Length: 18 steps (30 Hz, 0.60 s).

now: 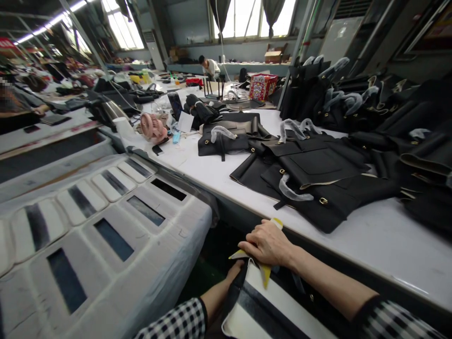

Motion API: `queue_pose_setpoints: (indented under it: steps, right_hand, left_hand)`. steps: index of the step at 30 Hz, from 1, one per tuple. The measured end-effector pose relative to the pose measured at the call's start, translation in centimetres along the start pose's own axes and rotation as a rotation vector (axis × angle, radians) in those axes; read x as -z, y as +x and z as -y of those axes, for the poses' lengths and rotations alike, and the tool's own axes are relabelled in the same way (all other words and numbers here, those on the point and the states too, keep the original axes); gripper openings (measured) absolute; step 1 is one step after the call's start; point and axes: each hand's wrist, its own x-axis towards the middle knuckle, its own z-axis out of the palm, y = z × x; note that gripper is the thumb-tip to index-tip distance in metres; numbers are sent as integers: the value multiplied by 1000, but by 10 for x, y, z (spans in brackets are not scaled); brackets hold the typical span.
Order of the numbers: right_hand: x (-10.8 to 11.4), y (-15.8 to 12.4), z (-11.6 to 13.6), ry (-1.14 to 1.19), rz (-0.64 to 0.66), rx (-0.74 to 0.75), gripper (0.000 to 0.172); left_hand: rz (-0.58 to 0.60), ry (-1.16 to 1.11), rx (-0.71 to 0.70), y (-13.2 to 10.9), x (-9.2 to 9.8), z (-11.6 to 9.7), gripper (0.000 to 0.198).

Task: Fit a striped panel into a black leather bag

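Both hands work low at the near edge of the long white worktable (pixel 370 235): the right hand (pixel 267 245) lies curled, fingers together, pressing a yellow strip (pixel 265 277) onto a black-and-white bag panel (pixel 247 306). The left hand (pixel 235 270) reaches under that panel, so I cannot tell its grip. Pressing evenly along the strip's edge would likely keep it flat; finished black leather bags (pixel 318 179) lie well apart.
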Motion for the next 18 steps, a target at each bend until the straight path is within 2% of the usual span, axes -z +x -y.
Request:
queue_pose_setpoints:
  steps: [3,5,8,11,15,18]
  right_hand:
    - [0,1,-1,-5,-6,57,55]
    - [-1,1,-3,-5,-14,73,53]
    - [-2,1,-4,-7,-21,91,52]
    - [-2,0,-4,-13,-32,115,53]
    - [-2,-4,-4,-16,-44,134,54]
    - [-3,-6,-3,-13,-49,137,54]
  left_hand:
    - [-129,-19,-134,2,4,-7,40]
    - [-177,-36,-252,-11,9,-16,47]
    - [-103,133,-412,-45,11,-34,47]
    - [-13,375,-437,-71,3,-50,41]
    - [9,509,-490,-79,-6,-59,20]
    - [-54,653,-534,-79,-6,-58,10]
